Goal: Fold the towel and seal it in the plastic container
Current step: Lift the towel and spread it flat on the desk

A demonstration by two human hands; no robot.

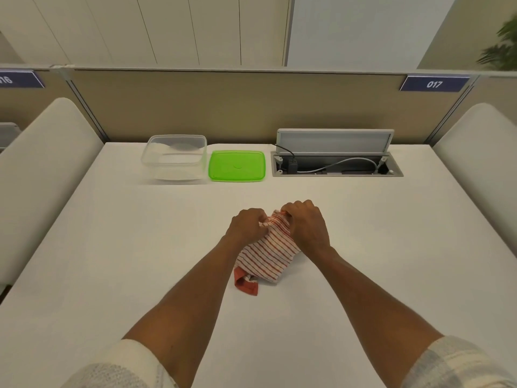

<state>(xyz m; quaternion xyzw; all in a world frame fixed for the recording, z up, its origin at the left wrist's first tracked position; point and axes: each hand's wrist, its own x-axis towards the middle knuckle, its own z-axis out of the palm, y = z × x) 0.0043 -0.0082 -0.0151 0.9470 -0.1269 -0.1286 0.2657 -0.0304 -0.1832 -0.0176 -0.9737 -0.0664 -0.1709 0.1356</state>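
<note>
Towel (267,254) first: a red-and-white striped cloth lying bunched on the white table (112,247), near the middle and close to the person, with a solid red corner poking out at its near end. It is neither flat nor squared, so the fold looks barely begun, if begun at all. Both hands are on its far edge. The left hand (247,224) has its fingers curled shut on a pinch of cloth at the far left corner, and the right hand (309,222) is closed the same way on the far right corner, knuckles up, the two hands nearly touching each other. My reading is that they are gathering or lifting that edge to spread the cloth out or bring it over for a fold.

Farther back, well apart from the towel, the clear plastic container (174,161) stands upright and open near the rear of the table; it appears empty, though its clear walls make that hard to swear to. Just beside it on the right the green lid (237,166) lies flat on the table, off the container.

So everything remains: finishing the fold, placing the towel in the container, and pressing the lid on
</note>
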